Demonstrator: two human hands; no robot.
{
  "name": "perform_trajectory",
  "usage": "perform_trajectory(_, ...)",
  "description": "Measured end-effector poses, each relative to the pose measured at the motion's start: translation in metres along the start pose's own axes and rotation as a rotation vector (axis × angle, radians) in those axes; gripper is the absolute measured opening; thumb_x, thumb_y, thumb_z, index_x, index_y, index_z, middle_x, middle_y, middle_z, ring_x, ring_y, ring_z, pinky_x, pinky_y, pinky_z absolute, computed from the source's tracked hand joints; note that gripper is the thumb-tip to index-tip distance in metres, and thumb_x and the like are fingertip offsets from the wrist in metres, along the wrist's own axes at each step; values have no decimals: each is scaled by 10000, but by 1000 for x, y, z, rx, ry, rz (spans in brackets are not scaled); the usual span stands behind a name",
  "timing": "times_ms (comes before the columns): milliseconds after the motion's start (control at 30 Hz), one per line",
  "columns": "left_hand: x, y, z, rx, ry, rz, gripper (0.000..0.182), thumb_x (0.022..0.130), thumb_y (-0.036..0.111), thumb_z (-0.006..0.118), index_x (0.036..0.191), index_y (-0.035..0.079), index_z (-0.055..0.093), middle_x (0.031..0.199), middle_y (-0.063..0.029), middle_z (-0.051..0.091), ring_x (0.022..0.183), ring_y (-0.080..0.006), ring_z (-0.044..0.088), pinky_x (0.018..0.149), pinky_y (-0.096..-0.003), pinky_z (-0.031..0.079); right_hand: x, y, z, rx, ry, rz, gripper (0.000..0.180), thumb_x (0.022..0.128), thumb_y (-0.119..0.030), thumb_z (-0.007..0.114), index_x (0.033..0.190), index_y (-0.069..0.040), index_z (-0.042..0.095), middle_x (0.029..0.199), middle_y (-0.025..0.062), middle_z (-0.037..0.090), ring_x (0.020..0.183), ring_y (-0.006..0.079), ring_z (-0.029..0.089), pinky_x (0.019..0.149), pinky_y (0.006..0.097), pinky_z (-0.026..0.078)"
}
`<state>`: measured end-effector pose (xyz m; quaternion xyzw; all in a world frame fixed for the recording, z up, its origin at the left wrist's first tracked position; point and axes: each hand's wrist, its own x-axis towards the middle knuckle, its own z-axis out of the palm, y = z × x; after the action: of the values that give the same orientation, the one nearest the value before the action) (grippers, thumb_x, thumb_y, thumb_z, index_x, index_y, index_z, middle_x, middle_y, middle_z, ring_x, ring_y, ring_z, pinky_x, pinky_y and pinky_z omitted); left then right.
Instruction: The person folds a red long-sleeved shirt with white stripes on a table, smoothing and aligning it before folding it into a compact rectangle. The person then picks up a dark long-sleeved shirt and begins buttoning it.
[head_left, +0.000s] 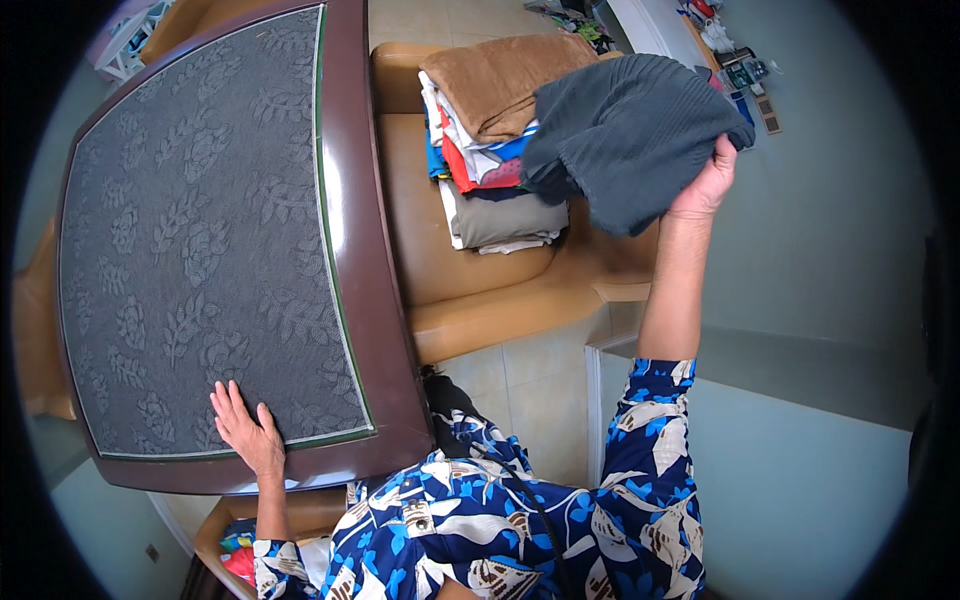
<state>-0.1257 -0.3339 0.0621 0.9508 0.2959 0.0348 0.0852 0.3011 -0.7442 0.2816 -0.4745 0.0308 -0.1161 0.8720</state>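
My right hand grips one edge of a dark grey ribbed knit garment, raised beside the stacked laundry. The rest of the cloth hangs loosely to the left, overlapping part of a folded brown towel. That towel tops a pile of folded clothes, with white, red and blue pieces below it. A folded grey-green garment lies at the near side of the pile. Palm down, my left hand rests on the near edge of a table with a dark grey floral-patterned top, its thumb apart and nothing held.
The pile stands on a tan leather seat right of the table's glossy maroon rim. Another tan seat at lower left holds colourful cloth. Small items sit by the wall at upper right. Tiled floor shows between seat and wall.
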Motion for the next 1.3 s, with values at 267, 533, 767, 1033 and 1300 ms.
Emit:
perform_trajectory(267, -2, -1, -3, -270, 51, 97, 582, 802, 159, 588, 1354, 56, 435, 1467, -157, 346, 1383, -345, 263, 1106, -513, 169, -125, 15, 67, 115, -301, 286, 516, 876, -396, 490, 1263, -58, 533, 1263, 135, 561, 1149, 298, 537, 1004, 465, 413)
perform_trajectory(533, 59, 48, -36, -2251, -813, -406, 545, 950, 429, 466, 1306, 16, 483, 1244, -162, 563, 1135, -243, 555, 961, -372, 435, -242, 49, 148, -281, -84, 30, 572, 929, -468, 429, 1298, -33, 477, 1244, 142, 526, 1126, 261, 521, 936, 385, 462)
perform_trajectory(767, 94, -57, -44, -2380, -383, -688, 485, 933, 374, 507, 1241, -1, 533, 1147, -161, 626, 1003, -267, 625, 877, -405, 504, -234, 136, 172, -483, -331, 286, 382, 942, -333, 525, 1205, -59, 566, 1103, 77, 608, 947, 171, 588, 844, 311, 489)
perform_trajectory(1033, 41, -123, -49, -1359, 8, -685, 412, 908, 189, 601, 1283, 45, 512, 1128, -90, 597, 862, -121, 621, 731, -251, 503, -271, 230, 71, -890, -685, 251, 259, 841, -108, 651, 1080, -14, 621, 995, 79, 661, 877, 149, 640, 763, 277, 517)
perform_trajectory(1300, 47, -89, -47, -666, 131, -399, 401, 823, 171, 718, 1163, 0, 590, 891, -33, 625, 661, -65, 491, 639, -213, 440, -300, 240, 53, -1071, -660, 195, 238, 774, -127, 729, 958, -12, 631, 723, 36, 620, 627, 80, 573, 593, 254, 482)
